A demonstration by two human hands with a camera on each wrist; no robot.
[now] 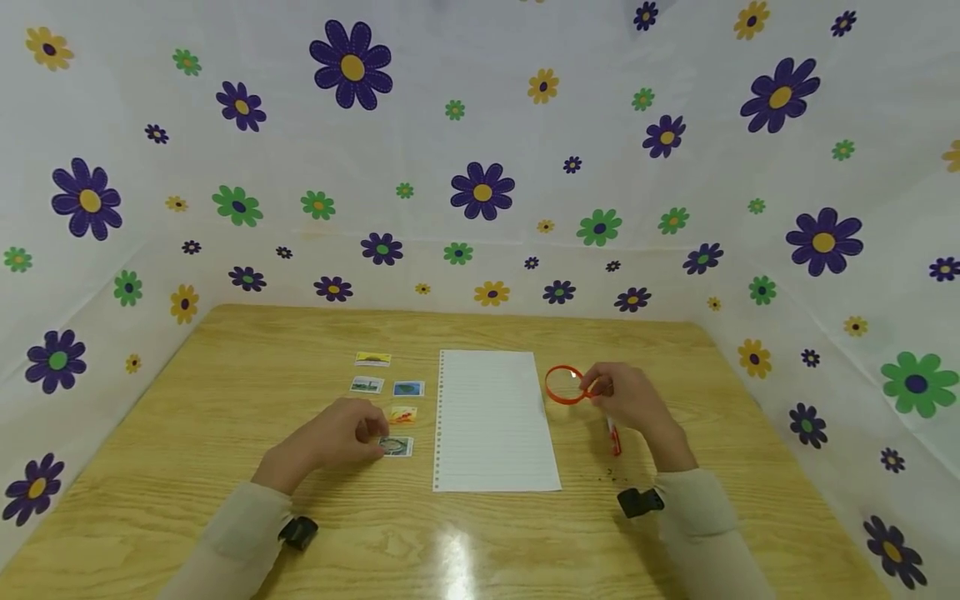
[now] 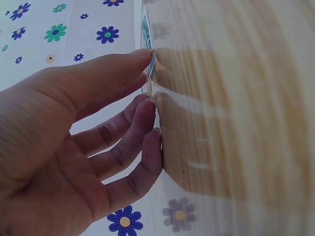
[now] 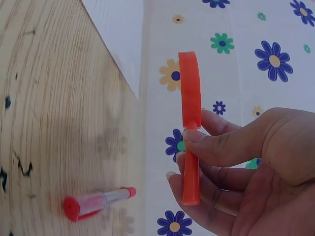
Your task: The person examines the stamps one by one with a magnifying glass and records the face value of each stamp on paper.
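Observation:
My right hand [image 1: 628, 396] grips a red-rimmed magnifying glass [image 1: 547, 385] by its handle, raised above the table to the right of a lined sheet. The right wrist view shows its red frame [image 3: 191, 88] edge-on, with thumb and fingers around the handle. On the left, my left hand [image 1: 341, 437] pinches the left edge of the lowest postage stamp [image 1: 399, 447], a greyish-green one. In the left wrist view, thumb and forefinger meet at that stamp's edge, while the other fingers rest curled against the tabletop. The stamp's left end is hidden by the fingers.
Further stamps lie above it: orange [image 1: 403, 415], blue [image 1: 408, 388], green [image 1: 367, 385] and yellow [image 1: 372, 359]. A lined paper sheet [image 1: 495, 421] occupies the table's middle. A red-capped pen [image 3: 98, 204] lies beneath my right hand. Flowered cloth [image 1: 420, 125] encloses the table.

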